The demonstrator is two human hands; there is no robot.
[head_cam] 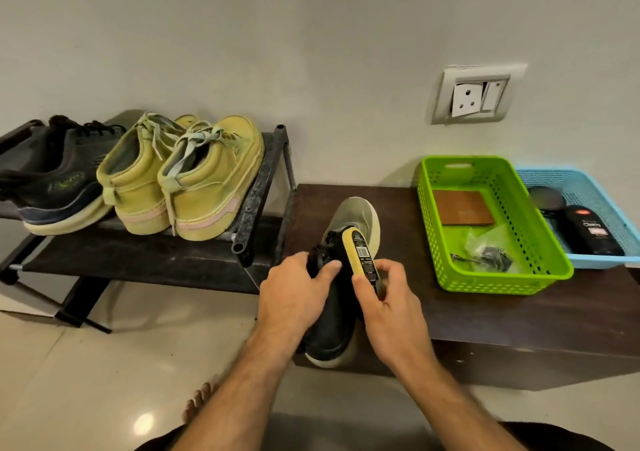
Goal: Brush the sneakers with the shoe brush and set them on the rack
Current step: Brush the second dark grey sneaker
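A pale wall with a socket plate (471, 96) is backing a low dark bench (485, 315) and, to its left, a metal shoe rack (263, 187) standing on a glossy tiled floor. The rack is already carrying a dark sneaker (52, 187) and a pair of yellow-green sneakers (180, 180). On the bench, a second dark sneaker (334, 308) is lying with its heel hanging over the front edge. The left hand (294, 298) is gripping it around the collar, fingers curled in, thumb across the top. The right hand (388, 308) is closing its fingers round the yellow shoe brush (360, 256), which is touching the sneaker's laced upper. So the brushing step seems to be in hand (bristles are facing away, so actual contact is hard to confirm). The next move probably calls for strokes along the upper while the left hand is steadying the shoe, then a lift leftward to the rack. A green basket (491, 222) and a blue basket (588, 208) are sitting further right.
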